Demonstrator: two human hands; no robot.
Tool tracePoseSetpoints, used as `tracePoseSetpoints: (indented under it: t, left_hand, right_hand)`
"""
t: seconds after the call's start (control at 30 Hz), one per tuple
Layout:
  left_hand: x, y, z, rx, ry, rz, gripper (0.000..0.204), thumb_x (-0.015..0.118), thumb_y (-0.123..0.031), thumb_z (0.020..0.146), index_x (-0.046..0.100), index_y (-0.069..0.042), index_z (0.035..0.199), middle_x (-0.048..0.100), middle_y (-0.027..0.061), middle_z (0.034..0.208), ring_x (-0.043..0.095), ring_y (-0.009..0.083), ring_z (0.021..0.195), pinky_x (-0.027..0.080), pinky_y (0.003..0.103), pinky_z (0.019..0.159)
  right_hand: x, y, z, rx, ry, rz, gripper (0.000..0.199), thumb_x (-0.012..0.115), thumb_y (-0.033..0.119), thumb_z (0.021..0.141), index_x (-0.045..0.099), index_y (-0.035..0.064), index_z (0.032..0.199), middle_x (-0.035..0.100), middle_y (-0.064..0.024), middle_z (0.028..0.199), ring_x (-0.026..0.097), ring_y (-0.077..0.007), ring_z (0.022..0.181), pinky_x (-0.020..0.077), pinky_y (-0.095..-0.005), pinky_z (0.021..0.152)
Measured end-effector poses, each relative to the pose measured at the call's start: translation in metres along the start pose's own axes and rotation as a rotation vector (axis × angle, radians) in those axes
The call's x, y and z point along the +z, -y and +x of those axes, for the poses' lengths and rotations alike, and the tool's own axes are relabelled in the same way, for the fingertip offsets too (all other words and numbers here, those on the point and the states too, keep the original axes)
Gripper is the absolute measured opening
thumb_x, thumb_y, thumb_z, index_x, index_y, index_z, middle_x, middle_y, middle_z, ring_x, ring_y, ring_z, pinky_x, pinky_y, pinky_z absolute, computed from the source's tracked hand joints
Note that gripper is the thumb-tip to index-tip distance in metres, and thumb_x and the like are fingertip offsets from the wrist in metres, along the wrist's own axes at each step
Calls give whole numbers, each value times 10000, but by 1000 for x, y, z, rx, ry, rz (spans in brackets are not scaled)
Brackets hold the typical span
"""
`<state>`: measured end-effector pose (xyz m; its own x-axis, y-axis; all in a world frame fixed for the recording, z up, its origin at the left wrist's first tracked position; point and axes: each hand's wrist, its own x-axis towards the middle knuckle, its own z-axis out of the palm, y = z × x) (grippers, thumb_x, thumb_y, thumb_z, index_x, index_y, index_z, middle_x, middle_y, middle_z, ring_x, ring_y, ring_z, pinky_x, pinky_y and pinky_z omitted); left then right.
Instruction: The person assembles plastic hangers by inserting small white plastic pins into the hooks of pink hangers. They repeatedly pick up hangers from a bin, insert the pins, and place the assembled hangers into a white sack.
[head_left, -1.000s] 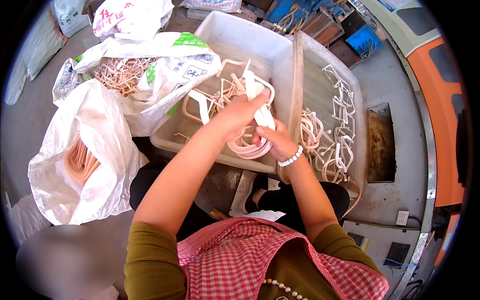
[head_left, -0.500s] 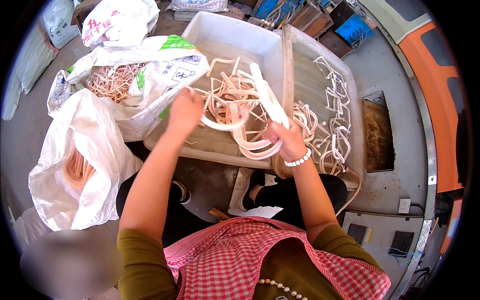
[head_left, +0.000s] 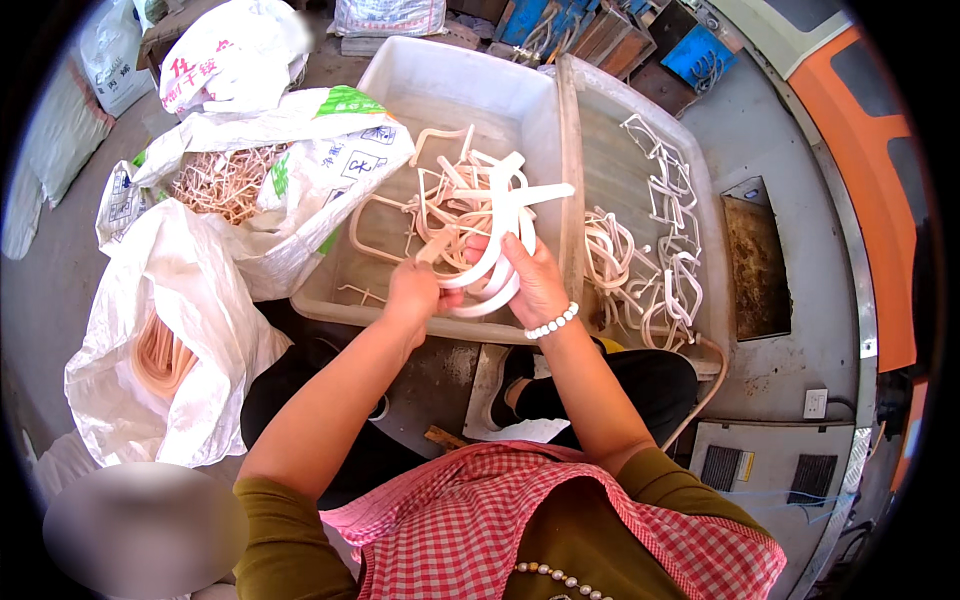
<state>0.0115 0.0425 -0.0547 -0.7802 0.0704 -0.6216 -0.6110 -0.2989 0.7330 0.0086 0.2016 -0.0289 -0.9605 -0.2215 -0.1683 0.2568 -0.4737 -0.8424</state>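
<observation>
Pale pink, U-shaped plastic strips [head_left: 503, 205] are held over the left tub [head_left: 440, 60], one overlapping another. My right hand [head_left: 538, 285], with a white bead bracelet on its wrist, is closed round their curved side, thumb on top. My left hand [head_left: 415, 295] pinches a strip end just left of it; which strip that end belongs to I cannot make out. Beneath and beyond both hands lies a tangled heap of pale pink moulded plastic pieces [head_left: 435, 190], some thin and angular, some broad and curved.
Right of a wooden board [head_left: 572, 150], a second tub [head_left: 690, 150] holds thin bent frames [head_left: 670, 185] and curved strips [head_left: 605, 245]. At left, one open sack [head_left: 350, 150] contains thin pink scraps [head_left: 225, 185]; a nearer sack [head_left: 100, 360] contains bundled strips [head_left: 160, 355]. A grey machine panel [head_left: 760, 400] stands right.
My left hand has come down and right, close beside my right hand. My right hand has shifted left and slightly down with its strips, which now fan apart and point differently.
</observation>
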Motion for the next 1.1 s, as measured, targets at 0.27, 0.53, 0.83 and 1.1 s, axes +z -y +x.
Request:
tracePoseSetpoints:
  t: [0.27, 0.53, 0.83, 1.1]
  left_hand:
    - [-23, -9, -8, 147, 121, 277, 420, 497, -321, 928, 560, 2, 1187, 590, 107, 1181, 529, 209, 1100, 395, 385, 963]
    - [-38, -39, -27, 157, 579, -66, 699, 691, -453, 799, 471, 38, 1245, 605, 144, 1135, 624, 224, 999, 519, 361, 874]
    - [-36, -39, -33, 45, 640, 86, 403, 748, -180, 777, 553, 27, 1062, 646, 119, 898, 660, 214, 795, 555, 345, 722]
    - [-49, -41, -52, -8, 543, 79, 437, 629, -310, 853, 576, 54, 1088, 613, 79, 762, 610, 174, 544, 503, 256, 495]
  right_hand:
    - [27, 13, -31, 0, 69, -462, 417, 718, 89, 798, 535, -8, 1160, 617, -21, 974, 572, -77, 856, 492, -243, 730]
    - [39, -22, -62, -79, 311, -956, 454, 681, 243, 791, 503, 34, 1153, 636, -176, 964, 624, -361, 881, 490, -383, 789]
    - [14, -39, -82, -263, 510, -1452, 552, 688, 368, 790, 498, 40, 1192, 595, -122, 1056, 560, -312, 1022, 302, -446, 1036]
    - [-75, 50, -45, -415, -47, -250, 175, 556, 115, 922, 649, 25, 804, 671, -61, 824, 628, -108, 806, 497, -247, 746]
